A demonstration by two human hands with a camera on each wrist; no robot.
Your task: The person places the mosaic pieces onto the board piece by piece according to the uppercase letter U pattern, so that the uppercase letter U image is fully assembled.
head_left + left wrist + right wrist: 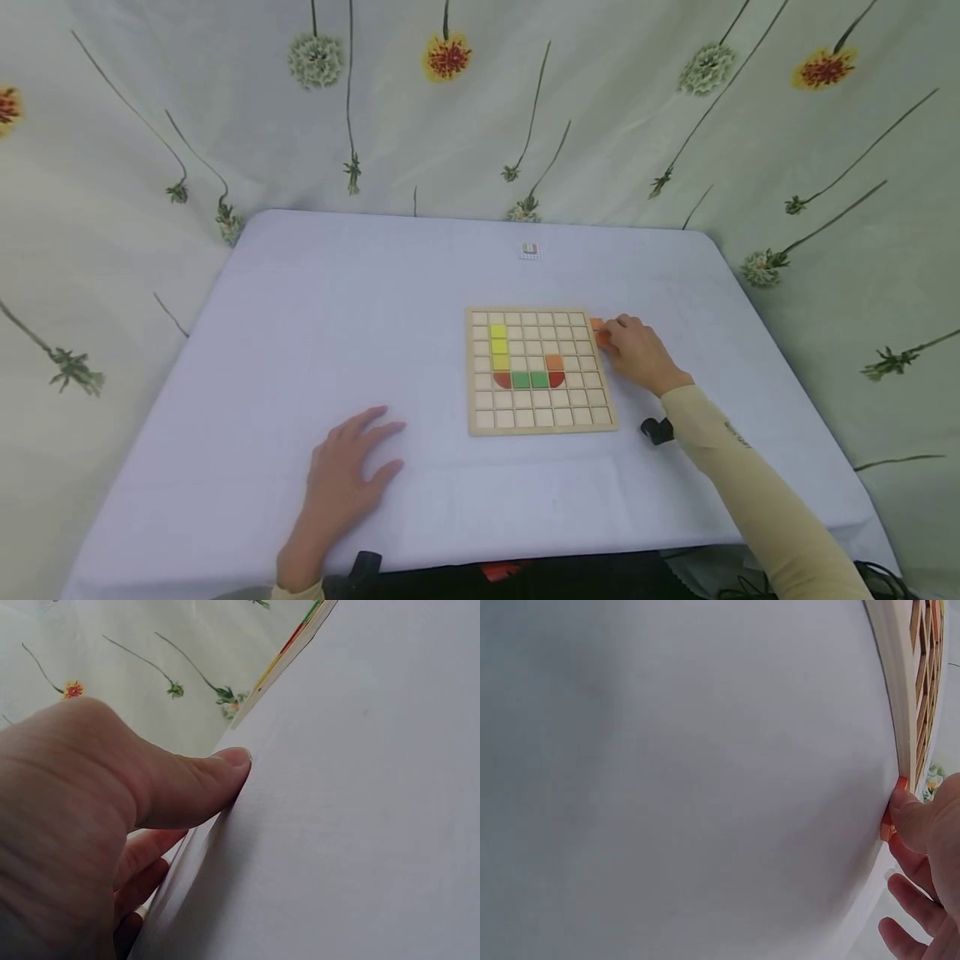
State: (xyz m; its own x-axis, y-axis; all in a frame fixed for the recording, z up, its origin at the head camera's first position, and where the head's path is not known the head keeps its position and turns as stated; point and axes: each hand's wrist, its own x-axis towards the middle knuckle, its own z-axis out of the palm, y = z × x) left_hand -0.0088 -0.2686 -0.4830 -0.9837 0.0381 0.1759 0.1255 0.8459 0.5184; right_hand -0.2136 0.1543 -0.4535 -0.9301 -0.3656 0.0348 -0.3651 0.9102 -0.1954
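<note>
A wooden grid board lies on the white-covered table. Set in its cells are three yellow tiles in a column, two green tiles between two rounded red tiles, and one orange tile. At the board's right edge my right hand pinches an orange tile between thumb and index finger. Another bit of orange shows just beyond the fingertips. My left hand rests on the cloth left of the board, fingers spread and holding nothing.
A small card with a coloured pattern lies near the table's far edge. By my right wrist is a black strap piece. Flowered curtains surround the table behind and at the sides.
</note>
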